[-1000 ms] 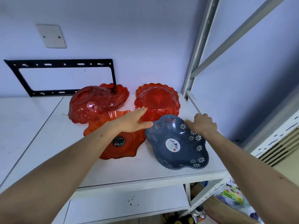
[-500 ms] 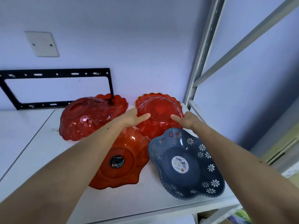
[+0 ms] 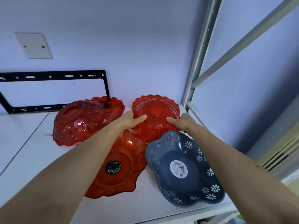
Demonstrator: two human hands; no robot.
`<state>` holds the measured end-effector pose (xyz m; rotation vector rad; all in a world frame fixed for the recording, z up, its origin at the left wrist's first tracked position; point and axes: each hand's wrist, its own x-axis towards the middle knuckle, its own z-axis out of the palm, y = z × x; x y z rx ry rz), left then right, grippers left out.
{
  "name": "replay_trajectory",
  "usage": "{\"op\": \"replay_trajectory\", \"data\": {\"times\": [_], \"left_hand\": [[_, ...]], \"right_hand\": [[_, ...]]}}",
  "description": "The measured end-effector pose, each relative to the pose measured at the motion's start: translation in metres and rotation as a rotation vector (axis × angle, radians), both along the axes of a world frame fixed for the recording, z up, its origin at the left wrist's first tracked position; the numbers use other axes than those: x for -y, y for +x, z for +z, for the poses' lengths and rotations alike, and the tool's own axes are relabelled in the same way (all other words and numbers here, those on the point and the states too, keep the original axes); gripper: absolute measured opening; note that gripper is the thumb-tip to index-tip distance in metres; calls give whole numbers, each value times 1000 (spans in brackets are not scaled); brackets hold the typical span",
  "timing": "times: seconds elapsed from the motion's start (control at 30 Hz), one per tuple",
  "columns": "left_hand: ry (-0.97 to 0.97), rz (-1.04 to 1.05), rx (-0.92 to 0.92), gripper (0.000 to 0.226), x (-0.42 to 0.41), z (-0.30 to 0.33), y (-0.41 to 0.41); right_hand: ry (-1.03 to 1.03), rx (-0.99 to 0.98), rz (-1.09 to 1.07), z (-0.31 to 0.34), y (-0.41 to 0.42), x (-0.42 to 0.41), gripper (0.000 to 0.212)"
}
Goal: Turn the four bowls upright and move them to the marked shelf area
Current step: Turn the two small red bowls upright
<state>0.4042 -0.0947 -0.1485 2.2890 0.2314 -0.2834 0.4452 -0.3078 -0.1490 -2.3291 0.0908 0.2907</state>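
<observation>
Both hands on the back-right red bowl [image 3: 155, 117]: left hand [image 3: 131, 119] on its left edge, right hand [image 3: 182, 121] on its right edge, thumbs over the near face. Grip is clamped on that bowl from both sides, fingers wrapped behind the rim as far as I can see, fingertips hidden.

The bowl sits at the back of the shelf [image 3: 32, 147] near the wall, straight ahead and centred between my hands, so neither hand is nearer. It's round, with no long axis; it looks base-up and tilted, base facing toward me, near edge overlapping the orange bowl [image 3: 123, 168] and just beside the blue bowl [image 3: 186, 172].

Other three look still inverted: labels on the bases of orange and blue facing up, dark red bowl [image 3: 85, 122] at back left.

Judgement: next is lift clear of the neighbours, then roll it about the hand-to-hand axis to get the opening up. Marked area not identifiable from here
</observation>
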Motion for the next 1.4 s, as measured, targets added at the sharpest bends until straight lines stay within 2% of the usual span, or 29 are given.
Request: {"op": "replay_trajectory", "data": {"times": [0.2, 0.3, 0.43, 0.53, 0.6, 0.7, 0.83, 0.9, 0.97, 1.0, 1.07, 1.13, 1.2, 1.27, 1.33, 1.4], "left_hand": [[-5, 125, 66, 68, 5, 10, -5], [-109, 166, 115, 66, 1, 22, -9], [-236, 262, 216, 81, -10, 46, -7], [-352, 263, 301, 70, -17, 68, -6], [-370, 264, 348, 62, -19, 81, -5], [-291, 288, 362, 59, -24, 95, -6], [-428, 292, 331, 60, -30, 100, -5], [-532, 292, 305, 59, -31, 96, -3], [-610, 321, 237, 62, -31, 85, -1], [-634, 328, 205, 60, -30, 77, 2], [-654, 338, 177, 46, -28, 58, 10], [-640, 342, 159, 62, -25, 42, 17], [-519, 310, 150, 69, -24, 30, 26], [-361, 289, 135, 65, -19, 19, 36], [-255, 273, 131, 47, -17, 8, 49], [-180, 250, 137, 14, -13, 0, 57]], "right_hand": [[97, 17, -54, 13, -5, -1, 57], [186, 30, -64, 28, -8, -2, 49], [271, 37, -65, 52, -11, -1, 49], [368, 49, -51, 69, -11, 2, 52], [432, 88, -55, 79, -11, 1, 44], [493, 136, -65, 92, -14, -2, 17], [778, 71, -183, 95, -6, -6, 14], [840, -36, -184, 90, 1, -6, 31], [817, -132, -178, 82, 7, -6, 49], [769, -161, -173, 76, 8, -6, 47], [661, -166, -165, 62, 13, -6, 27], [527, -117, -183, 47, 24, -5, 14], [450, -89, -196, 34, 35, -3, 13], [395, -69, -200, 22, 45, -2, 9], [330, -19, -197, 12, 59, -1, 7], [239, 33, -195, 2, 70, -2, 14]]}}
